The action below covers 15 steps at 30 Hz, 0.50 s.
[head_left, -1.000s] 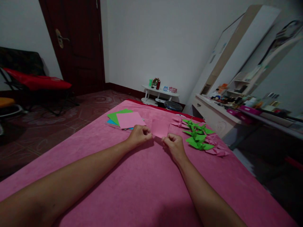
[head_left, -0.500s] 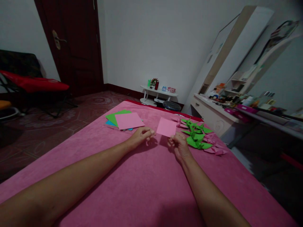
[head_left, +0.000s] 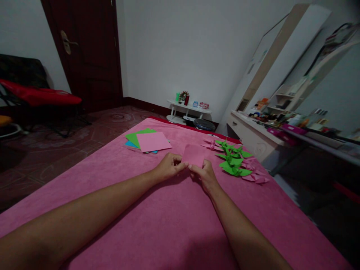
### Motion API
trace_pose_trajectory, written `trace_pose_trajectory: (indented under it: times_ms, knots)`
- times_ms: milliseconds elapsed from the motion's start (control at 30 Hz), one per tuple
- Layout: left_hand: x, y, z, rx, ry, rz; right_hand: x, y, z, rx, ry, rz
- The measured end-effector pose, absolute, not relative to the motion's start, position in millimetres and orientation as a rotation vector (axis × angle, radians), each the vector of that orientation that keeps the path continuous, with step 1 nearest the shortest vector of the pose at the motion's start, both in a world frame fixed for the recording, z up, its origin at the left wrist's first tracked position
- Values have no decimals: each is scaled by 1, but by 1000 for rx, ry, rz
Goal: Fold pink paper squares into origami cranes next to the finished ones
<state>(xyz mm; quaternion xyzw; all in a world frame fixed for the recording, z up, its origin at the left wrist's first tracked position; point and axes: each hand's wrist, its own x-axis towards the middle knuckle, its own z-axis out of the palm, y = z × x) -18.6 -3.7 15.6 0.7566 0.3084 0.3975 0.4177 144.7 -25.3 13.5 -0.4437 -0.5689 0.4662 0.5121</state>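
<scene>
A pink square sheet of origami paper [head_left: 194, 155] is held between my two hands, its near edge at my thumbs. My left hand [head_left: 170, 165] grips the left near corner, thumb reaching toward the middle. On the other side, my right hand [head_left: 204, 173] pinches the right near part, its thumb close to the left one. The fingers behind the paper are partly hidden. Left of my hands lies a stack of pink, green and blue paper sheets [head_left: 154, 141]. To the right sit several folded green paper cranes [head_left: 234, 167] and pink paper cranes [head_left: 254, 174].
All of this is on a pink cloth-covered surface [head_left: 157, 225]. A white dressing table [head_left: 253, 129] crowded with small bottles stands at the right. Beyond the far edge is a low white shelf [head_left: 189, 107]. A red folding chair [head_left: 39, 95] stands left, near a dark door [head_left: 90, 56].
My left hand has moved right and taken hold of the pink paper. My right hand has shifted slightly left, and the sheet is now lower and tilted between both hands.
</scene>
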Motion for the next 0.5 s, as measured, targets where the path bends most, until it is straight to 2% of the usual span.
trace_pose_trajectory:
  times_ms: [500]
  knots:
    - [-25, 0, 17, 1956, 856, 1061, 163, -14, 11, -1172, -1389, 959]
